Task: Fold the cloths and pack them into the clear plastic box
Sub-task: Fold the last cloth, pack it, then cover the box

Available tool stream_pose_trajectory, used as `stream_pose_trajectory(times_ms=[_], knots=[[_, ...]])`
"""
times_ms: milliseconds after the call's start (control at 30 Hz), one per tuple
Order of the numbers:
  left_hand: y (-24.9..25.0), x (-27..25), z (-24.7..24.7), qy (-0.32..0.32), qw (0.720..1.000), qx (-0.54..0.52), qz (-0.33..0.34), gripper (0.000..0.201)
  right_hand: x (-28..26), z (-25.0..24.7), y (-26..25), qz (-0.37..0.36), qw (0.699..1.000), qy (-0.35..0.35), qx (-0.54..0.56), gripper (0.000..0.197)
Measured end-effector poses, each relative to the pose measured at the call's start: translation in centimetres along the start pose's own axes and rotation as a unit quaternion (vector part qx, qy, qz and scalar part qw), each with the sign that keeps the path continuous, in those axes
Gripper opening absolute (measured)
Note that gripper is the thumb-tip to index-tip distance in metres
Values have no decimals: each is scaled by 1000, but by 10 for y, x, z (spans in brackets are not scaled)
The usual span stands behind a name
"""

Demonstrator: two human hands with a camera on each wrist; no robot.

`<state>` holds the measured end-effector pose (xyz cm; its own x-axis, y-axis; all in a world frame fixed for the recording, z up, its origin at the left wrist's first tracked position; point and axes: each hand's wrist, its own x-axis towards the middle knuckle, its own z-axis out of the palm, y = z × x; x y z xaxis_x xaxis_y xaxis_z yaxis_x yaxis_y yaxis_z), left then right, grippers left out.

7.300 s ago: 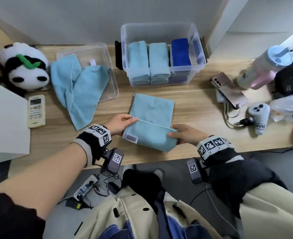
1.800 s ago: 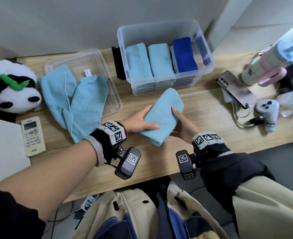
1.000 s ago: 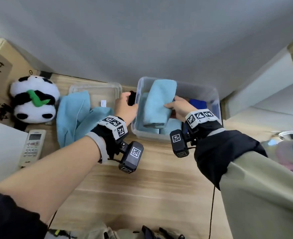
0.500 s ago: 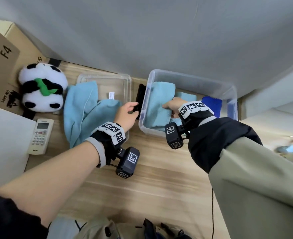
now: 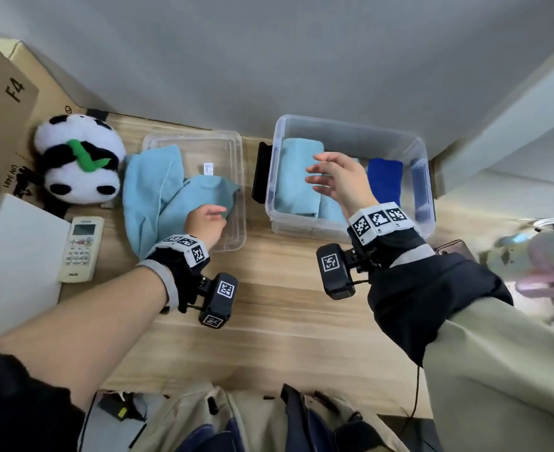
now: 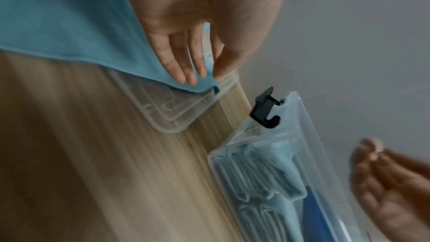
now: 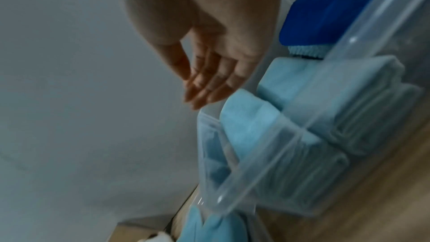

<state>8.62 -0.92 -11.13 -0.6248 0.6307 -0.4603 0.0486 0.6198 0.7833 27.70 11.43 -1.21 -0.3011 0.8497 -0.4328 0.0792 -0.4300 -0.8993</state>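
wood desk (image 5: 269,321) against a grey wall (image 5: 269,53), box (image 5: 350,132) at the back.
right hand (image 5: 337,181) hovered slack and empty over folded cloths (image 5: 298,177) in the box; left hand (image 5: 205,223), fingers loose, touched the loose cloth (image 5: 158,190) on the lid (image 5: 226,145).

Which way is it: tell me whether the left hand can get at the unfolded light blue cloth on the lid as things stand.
Probably yes. The left hand is already over the unfolded light blue cloth on the clear lid, its fingers at the cloth's corner, with nothing between them.
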Motion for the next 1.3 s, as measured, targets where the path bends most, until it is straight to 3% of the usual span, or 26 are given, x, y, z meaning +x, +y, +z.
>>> stream_pose_trajectory(times_ms=[67,200,333,433,500,567,667,767,933,1000,1100,1233,1300], knots=[[-15,-3,-13,18,999,37,20,28,-24,15,9,-19,999,-43,19,19],[-45,-5,-40,37,995,89,23,28,-54,44,43,11,992,-127,-12,18],[-76,-10,-59,-6,984,175,-9,40,-70,65,98,83,983,-130,-103,21],[-96,-17,-68,-66,957,283,1,57,-75,73,132,134,977,-107,-131,24],[-105,-21,-73,-87,922,376,35,63,-79,76,146,159,973,-98,-132,24],[-112,-24,-77,-101,886,446,75,60,-84,77,154,174,971,-97,-130,23],[-114,-27,-80,-95,868,476,104,39,-92,76,159,181,970,-94,-132,21],[-109,-28,-84,-81,865,483,109,10,-97,74,161,183,972,-77,-129,20],[-102,-29,-91,-111,862,486,93,9,-99,70,159,180,974,-49,-125,21],[-109,-31,-90,-116,856,495,95,27,-101,70,158,181,975,-44,-118,21],[-112,-34,-90,-101,877,462,89,12,-104,71,157,191,977,-35,-89,18],[-113,-35,-91,-109,885,447,72,24,-107,69,160,203,978,-4,-52,20],[-108,-36,-90,-107,913,388,67,14,-108,67,160,201,978,3,-58,20]])
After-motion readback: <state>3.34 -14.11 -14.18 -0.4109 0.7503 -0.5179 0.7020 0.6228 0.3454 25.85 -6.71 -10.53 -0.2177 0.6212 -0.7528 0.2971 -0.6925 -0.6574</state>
